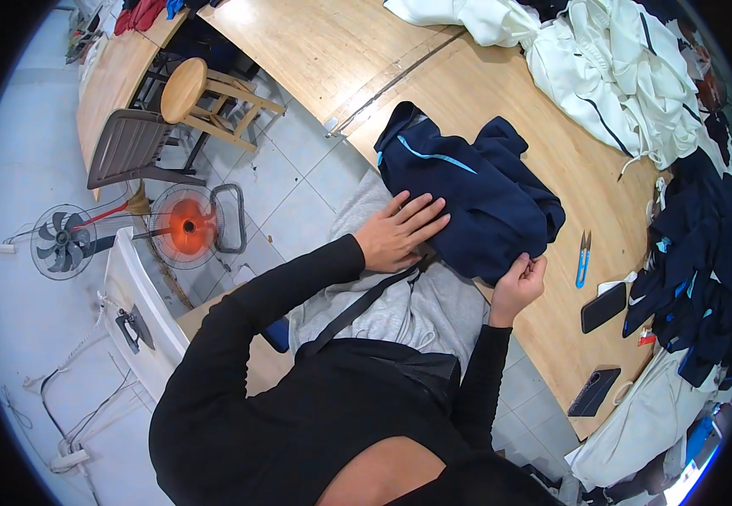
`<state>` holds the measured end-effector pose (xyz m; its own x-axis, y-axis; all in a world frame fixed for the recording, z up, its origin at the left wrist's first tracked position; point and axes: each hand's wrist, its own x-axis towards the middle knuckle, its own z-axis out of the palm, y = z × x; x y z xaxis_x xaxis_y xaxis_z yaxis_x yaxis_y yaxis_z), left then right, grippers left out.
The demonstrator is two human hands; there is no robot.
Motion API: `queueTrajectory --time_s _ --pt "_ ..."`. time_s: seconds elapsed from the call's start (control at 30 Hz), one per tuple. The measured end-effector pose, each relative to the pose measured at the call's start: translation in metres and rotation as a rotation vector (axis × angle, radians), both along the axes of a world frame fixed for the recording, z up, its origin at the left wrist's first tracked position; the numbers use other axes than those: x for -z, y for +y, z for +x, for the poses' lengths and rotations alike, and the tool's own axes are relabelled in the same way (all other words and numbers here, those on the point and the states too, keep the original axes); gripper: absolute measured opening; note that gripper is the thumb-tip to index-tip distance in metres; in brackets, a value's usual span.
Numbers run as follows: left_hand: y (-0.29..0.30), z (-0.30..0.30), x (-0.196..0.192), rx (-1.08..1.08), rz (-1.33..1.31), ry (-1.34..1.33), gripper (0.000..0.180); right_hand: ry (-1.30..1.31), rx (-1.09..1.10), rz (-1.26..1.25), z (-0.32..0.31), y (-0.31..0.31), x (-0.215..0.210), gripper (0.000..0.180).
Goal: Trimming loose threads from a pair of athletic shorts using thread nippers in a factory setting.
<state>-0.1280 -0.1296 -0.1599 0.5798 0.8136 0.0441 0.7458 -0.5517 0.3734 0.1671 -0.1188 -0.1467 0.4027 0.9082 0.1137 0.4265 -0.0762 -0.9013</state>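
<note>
A navy garment (pixel 475 194) with a light blue stripe lies bunched over the near edge of the wooden table and my lap. My left hand (pixel 399 232) rests flat on its near left part, fingers stretched out. At the garment's near right edge, my right hand (pixel 517 289) pinches the cloth between thumb and fingers. To the right of that hand lies a pair of blue-handled thread snips (pixel 583 260). The garment's underside is hidden.
White garments (pixel 610 84) are heaped at the far right, with dark navy clothes (pixel 686 261) piled along the right edge. A black phone (pixel 603 307) and a dark flat case (pixel 593 391) lie nearby. Left stand a stool (pixel 185 91), a chair (pixel 126 148), fans (pixel 187 226) and an iron (pixel 134 327).
</note>
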Motion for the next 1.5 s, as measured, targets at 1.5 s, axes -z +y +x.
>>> queueTrajectory --time_s 1.5 --pt "0.0 0.025 0.014 -0.16 0.208 -0.047 0.096 -0.091 0.004 0.024 -0.004 0.003 -0.001 0.011"
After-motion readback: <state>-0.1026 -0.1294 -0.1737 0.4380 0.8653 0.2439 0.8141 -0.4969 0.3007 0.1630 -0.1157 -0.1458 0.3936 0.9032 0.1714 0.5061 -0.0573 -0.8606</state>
